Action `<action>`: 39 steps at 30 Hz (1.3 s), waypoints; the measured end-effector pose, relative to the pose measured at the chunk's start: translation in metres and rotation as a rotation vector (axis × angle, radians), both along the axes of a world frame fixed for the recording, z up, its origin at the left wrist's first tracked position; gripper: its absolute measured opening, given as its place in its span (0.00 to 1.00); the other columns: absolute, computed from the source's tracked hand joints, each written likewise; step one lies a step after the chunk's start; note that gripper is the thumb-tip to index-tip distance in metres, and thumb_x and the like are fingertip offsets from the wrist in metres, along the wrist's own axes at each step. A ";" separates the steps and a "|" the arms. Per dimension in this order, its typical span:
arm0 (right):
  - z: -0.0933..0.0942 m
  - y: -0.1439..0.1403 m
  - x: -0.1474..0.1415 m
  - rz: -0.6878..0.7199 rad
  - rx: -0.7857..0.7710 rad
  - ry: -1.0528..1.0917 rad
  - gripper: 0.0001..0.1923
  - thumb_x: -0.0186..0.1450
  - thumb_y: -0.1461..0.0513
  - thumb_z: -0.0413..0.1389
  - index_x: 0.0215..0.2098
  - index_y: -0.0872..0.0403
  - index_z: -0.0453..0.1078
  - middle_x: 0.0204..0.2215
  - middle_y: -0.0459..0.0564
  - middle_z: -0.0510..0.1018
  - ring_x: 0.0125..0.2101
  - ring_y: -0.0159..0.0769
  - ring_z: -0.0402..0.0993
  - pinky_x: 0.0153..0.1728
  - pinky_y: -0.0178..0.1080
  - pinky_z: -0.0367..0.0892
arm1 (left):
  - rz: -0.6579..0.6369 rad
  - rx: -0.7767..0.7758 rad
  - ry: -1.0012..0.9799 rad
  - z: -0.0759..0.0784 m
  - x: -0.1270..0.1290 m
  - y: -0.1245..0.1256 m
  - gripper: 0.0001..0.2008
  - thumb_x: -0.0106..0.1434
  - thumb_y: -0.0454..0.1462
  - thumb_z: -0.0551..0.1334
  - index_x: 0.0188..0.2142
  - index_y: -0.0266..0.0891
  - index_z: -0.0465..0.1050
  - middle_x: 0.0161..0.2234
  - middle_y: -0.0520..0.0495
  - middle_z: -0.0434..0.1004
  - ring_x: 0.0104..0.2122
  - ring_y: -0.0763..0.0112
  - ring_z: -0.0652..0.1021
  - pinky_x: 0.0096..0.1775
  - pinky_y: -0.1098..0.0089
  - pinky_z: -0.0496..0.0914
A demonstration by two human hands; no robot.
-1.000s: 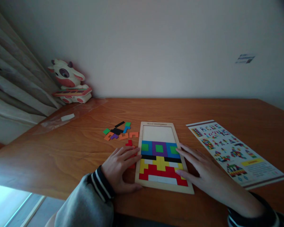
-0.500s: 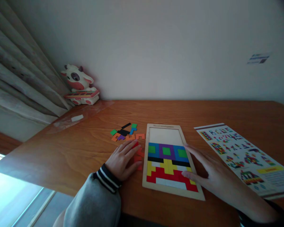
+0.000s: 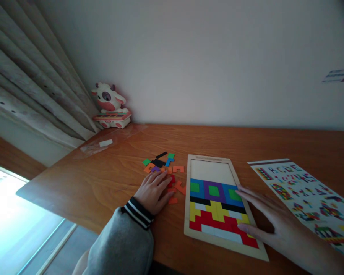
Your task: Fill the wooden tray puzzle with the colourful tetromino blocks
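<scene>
Far left there's a curtain (image 3: 31, 95), and a cow toy (image 3: 110, 105) parked in the corner where the bench (image 3: 103, 183) meets the wall, with a clear plastic bag (image 3: 103, 144) lying flat just in front of it.

Moving right: a little heap of loose pieces (image 3: 162, 163) in orange, green, black, purple and blue. The left hand (image 3: 154, 191) lies flat on the near edge of that heap, fingers (image 3: 163, 177) stretched out and a bit spread, resting on the red and orange pieces (image 3: 176, 187) just beside the board. Not pinching anything as far as I can see, just pressing down on them.

Then the puzzle board (image 3: 218, 236). I'd say it's roughly two thirds filled: red, white and yellow at the near end, a black strip, then a blue/purple/green band. The far third is bare wood, so that chunk is what's left, and the loose pile looks about right to fill it.

The right hand (image 3: 278, 225) sits along the board's right edge, fingers apart and holding nothing, tips touching the frame.

Far right, the pattern sheet (image 3: 306, 194) lies flat, close beside the board.
</scene>
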State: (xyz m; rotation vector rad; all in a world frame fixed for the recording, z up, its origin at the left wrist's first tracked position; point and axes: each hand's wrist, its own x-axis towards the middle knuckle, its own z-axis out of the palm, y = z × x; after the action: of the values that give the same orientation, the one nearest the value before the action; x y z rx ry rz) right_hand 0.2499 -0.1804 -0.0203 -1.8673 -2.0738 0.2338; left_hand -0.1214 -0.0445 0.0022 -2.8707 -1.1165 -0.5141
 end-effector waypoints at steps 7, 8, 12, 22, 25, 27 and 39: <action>0.000 0.001 0.006 0.002 0.000 0.038 0.38 0.59 0.42 0.58 0.63 0.46 0.64 0.63 0.53 0.67 0.61 0.57 0.63 0.61 0.61 0.61 | -0.007 0.036 -0.020 0.006 -0.005 0.005 0.19 0.69 0.45 0.56 0.53 0.39 0.74 0.52 0.39 0.76 0.54 0.53 0.73 0.57 0.47 0.67; 0.001 0.001 0.007 0.001 -0.005 0.044 0.38 0.58 0.42 0.58 0.64 0.46 0.64 0.63 0.53 0.67 0.61 0.57 0.63 0.60 0.61 0.61 | -0.010 0.037 -0.023 0.006 -0.006 0.007 0.18 0.69 0.45 0.56 0.52 0.40 0.74 0.51 0.40 0.76 0.53 0.53 0.74 0.57 0.47 0.67; 0.003 0.001 0.009 -0.009 -0.021 0.061 0.39 0.57 0.42 0.59 0.63 0.45 0.64 0.62 0.52 0.68 0.61 0.57 0.64 0.59 0.60 0.63 | -0.019 0.013 -0.010 0.010 -0.006 0.009 0.18 0.70 0.45 0.55 0.53 0.40 0.74 0.50 0.40 0.77 0.51 0.56 0.75 0.55 0.52 0.70; 0.008 0.002 0.004 -0.045 -0.037 0.066 0.35 0.62 0.42 0.54 0.63 0.45 0.64 0.62 0.50 0.68 0.61 0.54 0.64 0.61 0.58 0.61 | -0.229 0.004 -0.004 0.000 0.012 -0.007 0.18 0.71 0.42 0.54 0.57 0.46 0.70 0.56 0.45 0.75 0.59 0.56 0.70 0.62 0.45 0.59; 0.012 0.002 0.002 -0.050 -0.030 0.069 0.34 0.63 0.41 0.53 0.63 0.46 0.65 0.61 0.51 0.70 0.60 0.54 0.65 0.60 0.58 0.62 | -0.261 0.034 -0.056 0.003 0.015 -0.008 0.13 0.71 0.40 0.55 0.50 0.44 0.76 0.50 0.45 0.79 0.53 0.60 0.76 0.58 0.51 0.65; 0.014 0.002 0.000 -0.050 -0.029 0.068 0.34 0.63 0.41 0.53 0.62 0.47 0.65 0.61 0.52 0.70 0.60 0.54 0.66 0.60 0.58 0.63 | -0.270 0.036 -0.068 0.005 0.015 -0.007 0.13 0.71 0.39 0.55 0.47 0.43 0.77 0.47 0.45 0.81 0.47 0.62 0.79 0.53 0.55 0.71; 0.014 0.003 -0.002 -0.046 -0.036 0.043 0.36 0.63 0.40 0.52 0.63 0.49 0.65 0.61 0.54 0.70 0.60 0.54 0.66 0.60 0.58 0.62 | -0.351 0.082 -0.185 -0.001 0.016 -0.004 0.13 0.71 0.38 0.56 0.50 0.37 0.74 0.43 0.43 0.82 0.41 0.63 0.81 0.45 0.61 0.76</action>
State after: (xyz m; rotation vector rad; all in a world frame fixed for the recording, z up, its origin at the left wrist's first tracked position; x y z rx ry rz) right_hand 0.2482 -0.1778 -0.0066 -1.9119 -2.0084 0.2984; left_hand -0.1059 -0.0486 0.0008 -3.0043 -0.5846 -0.8303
